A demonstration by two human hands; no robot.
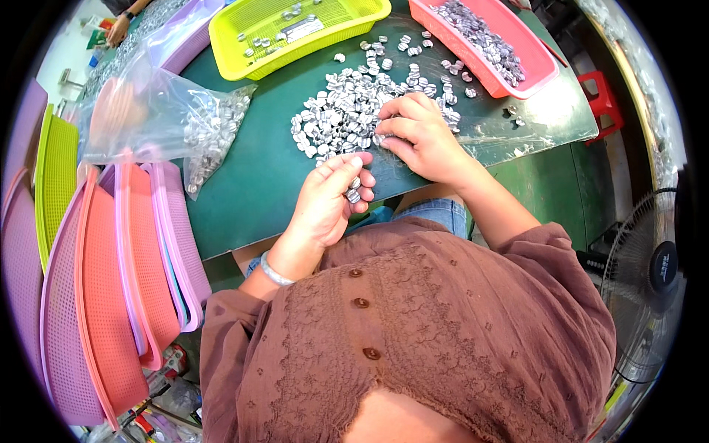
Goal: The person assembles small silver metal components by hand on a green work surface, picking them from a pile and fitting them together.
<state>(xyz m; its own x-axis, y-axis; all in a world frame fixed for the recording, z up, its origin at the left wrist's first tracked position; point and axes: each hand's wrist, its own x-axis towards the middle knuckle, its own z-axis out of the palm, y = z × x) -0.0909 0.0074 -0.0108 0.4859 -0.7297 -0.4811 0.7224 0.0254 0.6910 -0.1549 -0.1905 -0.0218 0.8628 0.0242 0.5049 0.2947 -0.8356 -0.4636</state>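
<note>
A spread-out pile of small, rounded, grey-and-white striped pieces (343,107) lies on the green tabletop (244,181). My left hand (329,192), palm partly up, is closed around a few of these small striped pieces (354,190) at the table's near edge. Its thumb lies over the top of them. At the near right side of the pile my right hand (425,140) reaches in with bent fingers. Thumb and forefinger come together on a small striped piece at the pile's edge, partly hidden by the fingertips.
A yellow-green basket (236,68) with some pieces stands at the back. The red-pink basket (473,63) at back right holds many more. A clear plastic bag (159,122) of pieces lies left, above stacked colored baskets (111,295). A fan (650,273) stands right, near a red stool (602,103).
</note>
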